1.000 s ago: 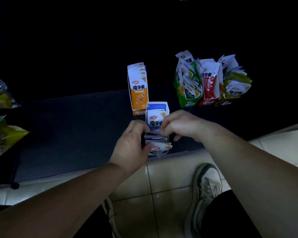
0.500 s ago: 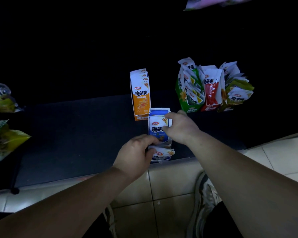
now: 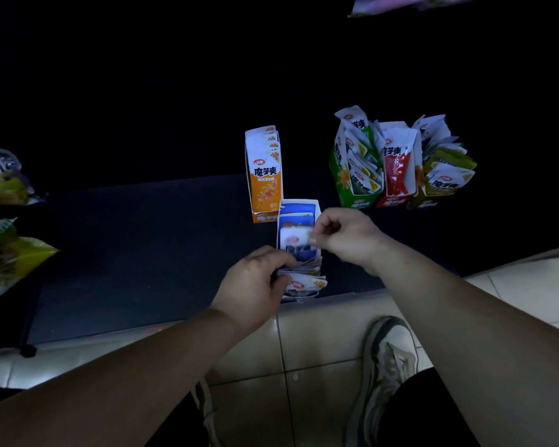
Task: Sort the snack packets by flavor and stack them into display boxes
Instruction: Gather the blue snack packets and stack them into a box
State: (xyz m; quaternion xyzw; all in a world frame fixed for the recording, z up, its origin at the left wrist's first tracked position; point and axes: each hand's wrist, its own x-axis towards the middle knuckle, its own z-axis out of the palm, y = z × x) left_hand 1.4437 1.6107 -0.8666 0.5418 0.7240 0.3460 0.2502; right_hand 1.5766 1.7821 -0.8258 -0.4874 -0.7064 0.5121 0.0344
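A blue display box lies on the dark mat near its front edge, filled with blue-and-white snack packets. My right hand pinches the top edge of one blue packet standing in the box. My left hand grips the front packets at the box's near end, fingers curled over them. An orange display box stands upright just behind the blue one.
Green, red and olive boxes stuffed with packets stand at the back right. Loose yellow-green snack bags lie at the left edge. The dark mat ends at a tiled floor, where a shoe shows.
My right hand has shifted from the front packets to the right side of the box and now pinches one packet's top. My left hand stays curled on the front packets.
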